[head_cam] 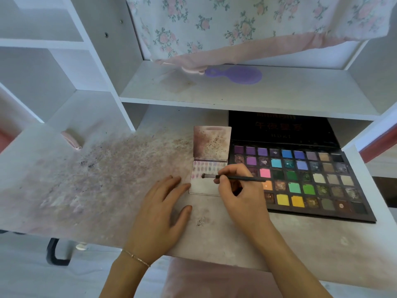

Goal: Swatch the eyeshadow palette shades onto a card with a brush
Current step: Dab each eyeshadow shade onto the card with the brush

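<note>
The right hand (238, 190) pinches a thin black brush (234, 178) between thumb and fingers, well forward on the handle, with the long tail of the handle pointing out over the palette. Its soft tip is laid on the card (204, 186), on the third row of swatches near the card's left edge. The left hand (159, 211) lies flat and spread on the desk (96, 179), fingertips just reaching the card's left edge, steadying it, I'd say.

The card sits at the middle of the desk, close against the left side of the eyeshadow palette (300, 179). Two rows of pale smudges already fill its upper part; the lower half is bare. A stained, powder-speckled flap (211, 141) stands up behind it.

The palette lies open toward the desk's right edge, its dark lid propped back under the shelf (236, 93). Many pans of purple, blue, green, yellow and brown show, several looking well worn.

The brush looks light and stiff in the shaft with soft bristles, so a grip near the ferrule seems right for small controlled dabs. The card looks thin and liable to slide, hence the bracing hand. The pressed powders are likely crumbly; loose dust already covers the desk's left half.

A purple hairbrush (236, 74) rests on the shelf above, under floral cloth (236, 24).
</note>
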`<act>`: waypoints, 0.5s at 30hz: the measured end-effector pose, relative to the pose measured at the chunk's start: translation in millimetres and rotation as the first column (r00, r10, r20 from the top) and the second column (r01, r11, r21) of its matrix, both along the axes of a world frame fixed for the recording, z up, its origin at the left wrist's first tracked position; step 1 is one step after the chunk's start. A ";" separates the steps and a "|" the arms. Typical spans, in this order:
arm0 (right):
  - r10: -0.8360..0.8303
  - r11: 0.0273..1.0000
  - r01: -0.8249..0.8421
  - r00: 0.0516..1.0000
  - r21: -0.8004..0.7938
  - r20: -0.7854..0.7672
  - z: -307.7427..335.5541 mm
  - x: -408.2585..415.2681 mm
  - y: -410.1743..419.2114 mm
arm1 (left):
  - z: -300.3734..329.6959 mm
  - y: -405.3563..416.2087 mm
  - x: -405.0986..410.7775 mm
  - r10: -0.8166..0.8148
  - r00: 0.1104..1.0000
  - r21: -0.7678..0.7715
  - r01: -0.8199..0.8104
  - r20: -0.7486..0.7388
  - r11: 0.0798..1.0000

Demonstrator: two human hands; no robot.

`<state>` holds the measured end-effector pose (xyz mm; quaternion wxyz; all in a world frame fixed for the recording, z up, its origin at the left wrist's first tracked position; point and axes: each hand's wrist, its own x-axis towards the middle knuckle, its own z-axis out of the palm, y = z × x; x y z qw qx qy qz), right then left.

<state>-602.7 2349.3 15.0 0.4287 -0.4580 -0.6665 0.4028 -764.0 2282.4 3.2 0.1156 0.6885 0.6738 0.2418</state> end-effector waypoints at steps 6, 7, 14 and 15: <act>0.025 1.000 -0.027 0.994 0.015 0.109 -3.4 -8.7 1.7 | -5.8 0.9 -0.3 -0.005 0.997 0.032 0.008 -0.076 0.999; 0.024 1.000 -0.026 0.993 0.013 0.117 -3.9 -8.4 1.5 | -6.5 1.1 -0.1 -0.003 0.997 0.036 0.006 -0.081 0.999; 0.037 0.999 -0.037 0.981 -0.002 0.192 -4.9 -9.2 1.2 | -7.0 1.1 0.0 -0.002 0.995 0.021 0.004 -0.104 1.000; 0.034 0.999 -0.034 0.980 -0.004 0.197 -4.9 -9.2 1.1 | -7.0 0.9 -0.1 -0.002 0.994 0.016 0.004 -0.106 1.000</act>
